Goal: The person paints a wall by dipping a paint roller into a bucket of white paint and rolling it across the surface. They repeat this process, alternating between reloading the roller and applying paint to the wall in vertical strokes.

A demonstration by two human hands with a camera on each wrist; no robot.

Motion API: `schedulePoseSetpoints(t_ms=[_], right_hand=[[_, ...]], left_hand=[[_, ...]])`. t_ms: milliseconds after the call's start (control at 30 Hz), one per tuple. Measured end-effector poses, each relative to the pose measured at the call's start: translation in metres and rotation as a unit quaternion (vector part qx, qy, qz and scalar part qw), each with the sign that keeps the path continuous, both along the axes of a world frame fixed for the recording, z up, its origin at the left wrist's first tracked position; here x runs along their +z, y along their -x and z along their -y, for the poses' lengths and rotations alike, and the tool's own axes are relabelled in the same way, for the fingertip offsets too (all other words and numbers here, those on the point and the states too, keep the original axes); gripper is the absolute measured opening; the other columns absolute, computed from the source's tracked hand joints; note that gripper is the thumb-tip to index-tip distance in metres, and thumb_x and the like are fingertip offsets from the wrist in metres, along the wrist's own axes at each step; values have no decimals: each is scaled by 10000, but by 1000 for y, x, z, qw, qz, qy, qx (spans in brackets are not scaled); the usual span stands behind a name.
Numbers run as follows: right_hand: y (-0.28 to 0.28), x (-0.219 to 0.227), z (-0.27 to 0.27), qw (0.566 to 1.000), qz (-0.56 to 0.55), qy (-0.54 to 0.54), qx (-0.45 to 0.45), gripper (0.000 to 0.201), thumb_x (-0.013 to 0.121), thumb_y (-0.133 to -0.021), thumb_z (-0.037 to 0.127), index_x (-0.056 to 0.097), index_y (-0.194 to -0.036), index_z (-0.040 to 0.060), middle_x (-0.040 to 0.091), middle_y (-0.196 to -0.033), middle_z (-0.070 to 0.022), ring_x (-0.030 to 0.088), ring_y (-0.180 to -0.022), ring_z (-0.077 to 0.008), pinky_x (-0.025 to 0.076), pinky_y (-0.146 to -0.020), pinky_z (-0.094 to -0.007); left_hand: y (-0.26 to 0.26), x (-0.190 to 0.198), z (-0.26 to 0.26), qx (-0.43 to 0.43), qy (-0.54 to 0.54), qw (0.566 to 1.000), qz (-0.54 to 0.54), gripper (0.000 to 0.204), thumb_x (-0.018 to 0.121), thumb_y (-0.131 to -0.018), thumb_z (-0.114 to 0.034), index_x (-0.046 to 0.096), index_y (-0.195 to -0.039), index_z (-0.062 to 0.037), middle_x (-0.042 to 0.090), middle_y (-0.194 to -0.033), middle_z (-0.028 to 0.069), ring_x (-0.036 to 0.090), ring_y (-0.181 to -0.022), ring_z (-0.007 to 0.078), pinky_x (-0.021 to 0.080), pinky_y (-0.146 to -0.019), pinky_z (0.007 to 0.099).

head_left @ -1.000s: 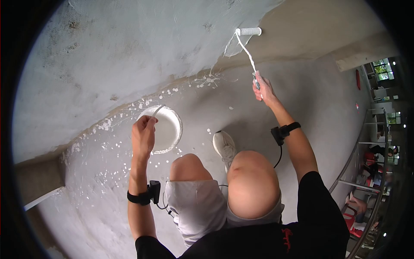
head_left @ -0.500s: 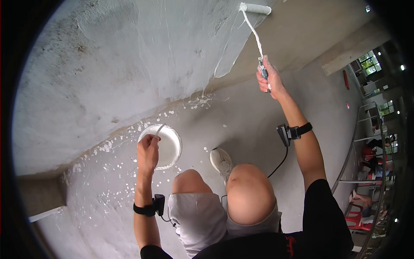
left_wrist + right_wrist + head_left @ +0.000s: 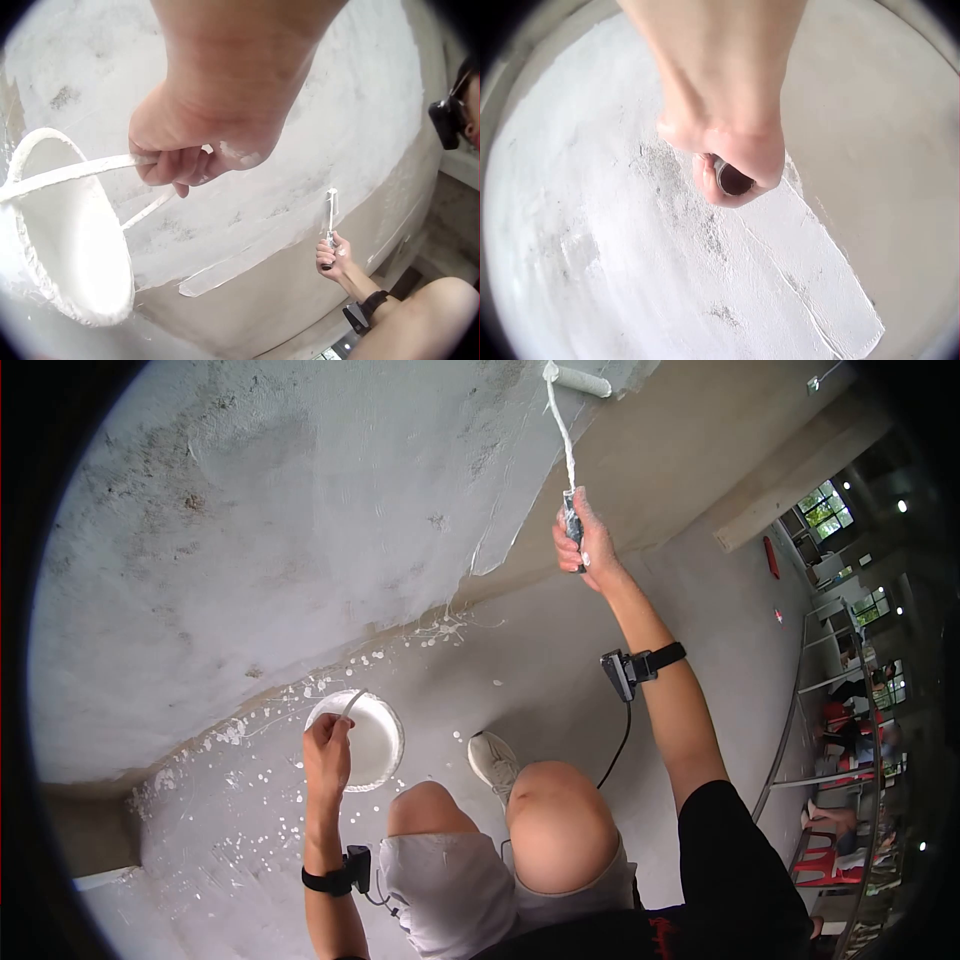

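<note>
My right hand (image 3: 588, 545) grips the dark handle of a paint roller (image 3: 564, 445). Its white sleeve lies against the wall (image 3: 300, 530) high in the head view, beside the edge of the wet white paint. The right wrist view shows the fingers wrapped round the handle, its hollow butt end (image 3: 736, 180) facing the camera. My left hand (image 3: 326, 755) holds the bail handle (image 3: 82, 174) of a white bucket (image 3: 67, 240) with curled fingers. Thick white paint crusts the bucket's rim, and pale paint shows inside. White smears mark both hands.
Bare brownish wall (image 3: 640, 470) borders the painted part on the right. White drips spatter the grey floor (image 3: 560, 660) along the wall's foot. My shoe (image 3: 492, 762) and bent knees are close to the bucket. A railing (image 3: 785, 710), red chairs and seated people appear at far right.
The roller has gone up the wall, away from the lower end of the paint patch, with my right arm following. My left hand stays on the bucket's handle. The head view has tilted upward.
</note>
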State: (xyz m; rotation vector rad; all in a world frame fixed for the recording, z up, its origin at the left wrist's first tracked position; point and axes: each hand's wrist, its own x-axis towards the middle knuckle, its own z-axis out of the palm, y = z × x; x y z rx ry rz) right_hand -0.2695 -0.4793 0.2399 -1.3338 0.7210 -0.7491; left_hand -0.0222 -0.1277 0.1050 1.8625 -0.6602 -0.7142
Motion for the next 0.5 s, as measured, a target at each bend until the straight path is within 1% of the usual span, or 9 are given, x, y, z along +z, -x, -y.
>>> schedulePoseSetpoints(t_ms=[33,67,167,267,400,467,500], right_hand=[[0,-11,-3,1000,0,-21,-5,566,355,-953,665,438,-753,141,340,-507,23,272,-357,-70,229,-337,-239],[0,-20,-6,1000,-3,-19,-4,566,355,-953,665,438,-753,141,340,-507,23,272,-357,-70,229,-337,-239],[2,-52,-16,999,-11,-50,9,604,361,-946,676,406,-714,120,343,-505,12,274,-363,-81,234,-340,-252],[2,-85,-30,996,-44,-75,14,605,358,-953,664,391,-702,114,349,-503,6,286,-361,-92,245,-339,-260],[5,-132,-40,991,-69,-115,16,604,363,-955,658,395,-697,113,345,-503,7,284,-365,-95,249,-341,-265],[7,-154,-46,984,-110,-138,19,607,369,-954,657,401,-692,111,342,-504,7,284,-370,-103,256,-346,-274],[8,-166,-48,984,-109,-141,20,607,369,-954,657,401,-692,111,342,-504,7,284,-370,-103,256,-346,-274]], left_hand=[[1,2,-1,2,-2,1000,1,255,544,-865,-190,643,-839,43,500,-611,24,438,-574,87,355,-541,272],[2,5,-2,4,-9,1000,2,254,539,-866,-185,643,-840,46,520,-624,41,453,-590,100,373,-562,282],[1,-2,-5,9,-3,1000,17,256,537,-868,-183,640,-840,50,535,-637,55,460,-602,108,380,-576,289],[0,-4,-10,6,-5,999,33,259,536,-870,-182,640,-841,53,539,-641,57,454,-605,103,375,-575,284],[1,-7,-17,17,-14,999,23,264,536,-870,-182,639,-838,59,532,-632,56,440,-603,106,372,-577,283],[-1,-12,-23,14,-20,999,24,265,539,-869,-186,640,-840,57,539,-635,60,450,-607,107,378,-581,283],[-2,-14,-25,15,-18,999,24,266,542,-868,-191,642,-842,54,545,-638,64,459,-610,109,383,-585,283]])
